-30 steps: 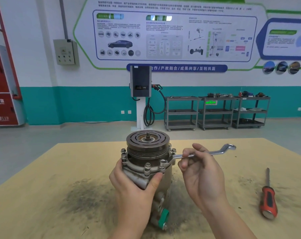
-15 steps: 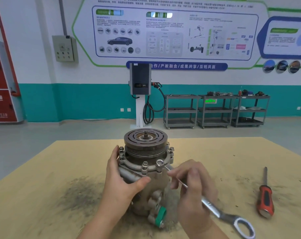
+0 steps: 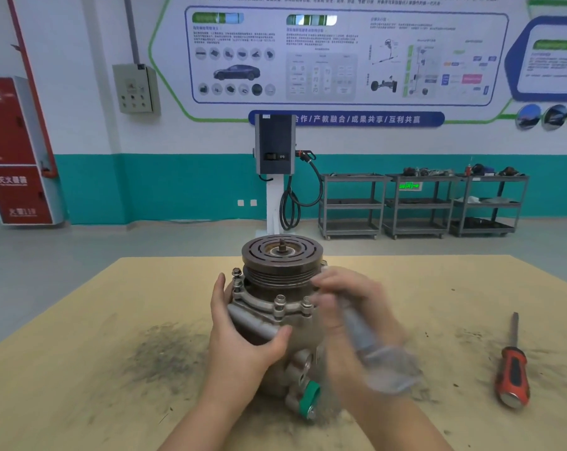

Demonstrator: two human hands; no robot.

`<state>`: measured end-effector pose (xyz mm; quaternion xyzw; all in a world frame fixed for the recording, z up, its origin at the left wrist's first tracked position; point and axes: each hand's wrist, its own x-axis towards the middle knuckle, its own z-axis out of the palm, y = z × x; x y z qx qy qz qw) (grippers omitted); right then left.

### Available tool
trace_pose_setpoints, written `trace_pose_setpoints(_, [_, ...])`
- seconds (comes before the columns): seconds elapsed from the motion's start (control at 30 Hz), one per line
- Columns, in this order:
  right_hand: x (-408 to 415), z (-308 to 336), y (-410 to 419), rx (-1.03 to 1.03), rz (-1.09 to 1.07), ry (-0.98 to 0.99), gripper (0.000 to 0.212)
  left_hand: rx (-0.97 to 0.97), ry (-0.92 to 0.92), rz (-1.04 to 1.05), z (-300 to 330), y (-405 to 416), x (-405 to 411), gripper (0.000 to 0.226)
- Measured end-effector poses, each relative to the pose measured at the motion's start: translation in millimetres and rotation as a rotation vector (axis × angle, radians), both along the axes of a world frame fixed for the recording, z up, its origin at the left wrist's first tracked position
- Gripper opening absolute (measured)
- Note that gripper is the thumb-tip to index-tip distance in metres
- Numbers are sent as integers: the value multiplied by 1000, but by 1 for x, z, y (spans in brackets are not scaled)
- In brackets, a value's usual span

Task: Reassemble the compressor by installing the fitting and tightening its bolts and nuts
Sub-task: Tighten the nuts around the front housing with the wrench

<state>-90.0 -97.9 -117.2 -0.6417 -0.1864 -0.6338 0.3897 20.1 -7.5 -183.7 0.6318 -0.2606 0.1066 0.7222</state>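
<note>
Blur: right hand (image 3: 350, 307) and wrench (image 3: 366, 340) are smeared by motion; finger outlines and the wrench's ends cannot be resolved.
Hidden: right side of compressor (image 3: 275, 307) sits behind the blurred hand; whether the wrench head is seated on a bolt cannot be told.
Cut off: both forearms run out of the bottom edge.
Left hand: left hand (image 3: 243, 340) wraps the compressor body from the left, thumb across the front of the housing, fingers behind it.
Right hand: raised at the compressor's right flank, just under the pulley; appears curled round the wrench shaft, which slants down and to the right.
Compressor: upright near the middle of the table (image 3: 80, 369), pulley (image 3: 282, 255) on top, flange bolts (image 3: 279, 302) showing at the front rim, green cap (image 3: 309, 398) at its lower front.
Hands relative: apart, one each side of the compressor.
Table: dark grit around the base; screwdriver (image 3: 511, 369) with red-black handle lies well apart at right.
</note>
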Motion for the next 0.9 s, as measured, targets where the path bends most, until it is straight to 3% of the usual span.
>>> trace_pose_setpoints(0.03, [-3,3,-3,186,199,58,15,30,-41,-6,-2,1,1,112])
trace_pose_setpoints(0.13, [-4,8,-20,685,529,114,15,37,-60,-42,-2,3,4,102])
trace_pose_setpoints(0.23, [2,12,-30,910,745,243,18,6,-57,-53,1,4,1,95])
trace_pose_setpoints(0.5, [8,10,-50,941,886,408,16,26,-68,3,3,2,-10,98])
trace_pose_setpoints(0.9, [9,12,-55,1031,855,518,13,90,-115,27,8,1,-19,99])
